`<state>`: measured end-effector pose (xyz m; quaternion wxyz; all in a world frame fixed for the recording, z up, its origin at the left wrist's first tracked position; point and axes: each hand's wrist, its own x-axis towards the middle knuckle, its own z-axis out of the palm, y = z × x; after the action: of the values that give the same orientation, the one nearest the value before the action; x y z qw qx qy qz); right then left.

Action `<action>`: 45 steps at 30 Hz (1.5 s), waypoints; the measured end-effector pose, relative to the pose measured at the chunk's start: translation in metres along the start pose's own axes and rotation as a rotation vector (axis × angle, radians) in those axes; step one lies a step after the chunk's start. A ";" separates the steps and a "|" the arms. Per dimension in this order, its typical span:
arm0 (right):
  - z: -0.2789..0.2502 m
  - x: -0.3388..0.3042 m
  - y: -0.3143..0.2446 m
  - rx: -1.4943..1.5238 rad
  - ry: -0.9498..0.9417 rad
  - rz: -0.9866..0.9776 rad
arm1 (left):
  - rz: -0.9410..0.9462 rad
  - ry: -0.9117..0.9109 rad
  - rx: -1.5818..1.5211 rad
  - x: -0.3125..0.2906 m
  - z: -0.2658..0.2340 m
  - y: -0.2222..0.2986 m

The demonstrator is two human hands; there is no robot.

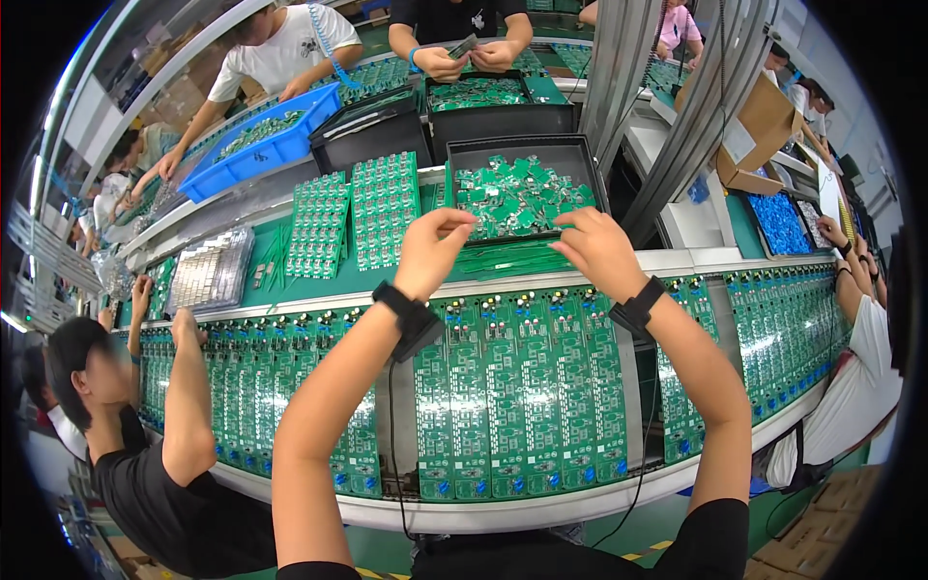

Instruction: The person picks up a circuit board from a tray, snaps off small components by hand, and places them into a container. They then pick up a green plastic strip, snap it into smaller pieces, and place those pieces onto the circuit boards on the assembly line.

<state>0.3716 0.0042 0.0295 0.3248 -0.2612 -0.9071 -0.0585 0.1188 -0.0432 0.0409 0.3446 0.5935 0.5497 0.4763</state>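
Note:
My left hand (434,253) hangs at the near left corner of a black tray (590,172), thumb and forefinger brought together. Whether anything small is between them I cannot make out. At the tray's near right corner is my right hand (605,249), its thumb and fingers apart and nothing visible in them. Small green circuit boards (522,193) lie heaped in the tray. Narrow green board strips (512,257) lie just below it, between my hands. Each wrist wears a black strap with a box-shaped unit.
Rows of long green circuit boards (522,387) line the rail in front of me. Panels of small boards (385,208) stand left of the tray, near a clear plastic tray (208,269). Beyond are a blue bin (261,145) and metal posts (633,87). People work all around.

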 end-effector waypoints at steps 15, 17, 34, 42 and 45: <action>-0.028 -0.026 -0.026 1.172 -0.115 0.855 | 0.317 0.143 0.966 0.056 0.050 -0.023; -0.032 -0.025 -0.033 1.089 -0.102 0.861 | 0.268 0.112 0.721 0.047 0.042 -0.004; -0.005 -0.043 -0.089 0.726 -0.334 0.527 | -0.249 0.023 -0.483 -0.162 0.001 0.045; -0.001 -0.042 -0.096 0.634 -0.293 0.574 | -0.198 -0.056 -0.308 -0.173 -0.009 0.021; 0.001 -0.041 -0.097 0.562 -0.307 0.491 | -0.250 -0.024 -0.413 -0.175 -0.006 0.019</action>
<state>0.3478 -0.0966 0.0093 0.2485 -0.3772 -0.8363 0.3107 0.1297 -0.2182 0.0276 0.5216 0.4433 0.5055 0.5252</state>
